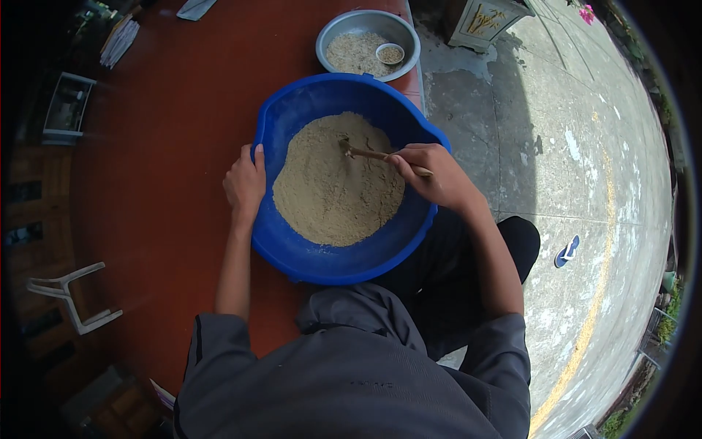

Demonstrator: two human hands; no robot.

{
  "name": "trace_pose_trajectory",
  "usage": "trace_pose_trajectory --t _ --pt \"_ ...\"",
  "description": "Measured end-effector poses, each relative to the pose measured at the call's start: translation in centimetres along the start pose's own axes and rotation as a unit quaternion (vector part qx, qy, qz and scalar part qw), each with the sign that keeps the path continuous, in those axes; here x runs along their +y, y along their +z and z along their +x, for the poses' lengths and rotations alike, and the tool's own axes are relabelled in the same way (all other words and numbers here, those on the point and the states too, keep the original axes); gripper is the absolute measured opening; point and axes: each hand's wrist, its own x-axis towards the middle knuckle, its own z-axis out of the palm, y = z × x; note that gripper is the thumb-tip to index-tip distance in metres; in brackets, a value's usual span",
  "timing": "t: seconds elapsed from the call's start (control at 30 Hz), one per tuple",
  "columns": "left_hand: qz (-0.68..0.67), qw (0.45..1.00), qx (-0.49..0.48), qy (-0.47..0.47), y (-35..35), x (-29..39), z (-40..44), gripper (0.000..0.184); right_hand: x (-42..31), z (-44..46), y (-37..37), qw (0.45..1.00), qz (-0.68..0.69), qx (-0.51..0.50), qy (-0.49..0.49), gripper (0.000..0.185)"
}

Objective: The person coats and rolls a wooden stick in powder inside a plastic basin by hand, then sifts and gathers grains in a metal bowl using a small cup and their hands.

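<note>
A large blue basin (333, 265) rests in front of me, partly over my lap. Tan powdery meal (322, 190) covers its bottom, loose and crumbly on the right side. My left hand (245, 181) grips the basin's left rim, thumb on the edge and fingers outside. In my right hand (431, 174) is a wooden spoon (373, 154), held by its handle. The spoon's head is sunk in the meal near the upper middle, so its shape is mostly hidden.
Beyond the basin, a metal bowl (325, 45) holds pale grain-like stuff and a small white cup (390, 53). Red floor (161, 219) lies left, grey concrete (570, 175) right. A blue slipper (567, 252), a white plastic chair (73, 293) and a planter (482, 23) stand farther off.
</note>
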Motion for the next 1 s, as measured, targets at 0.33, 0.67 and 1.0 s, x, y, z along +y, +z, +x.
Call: trace_pose_trajectory --t 0.33,0.67,1.0 --pt "0.018 1.000 0.006 0.005 0.0 0.1 0.0 0.054 -2.5 -0.7 3.4 0.977 0.150 -0.138 -0.071 0.031" --pt "0.021 1.000 0.009 0.012 0.1 0.3 0.3 0.054 -1.1 1.2 4.7 1.000 0.002 0.011 -0.025 0.032" --pt "0.007 1.000 0.003 0.010 0.1 0.1 0.4 0.054 -1.8 0.6 5.2 0.995 -0.034 0.097 0.003 0.028"
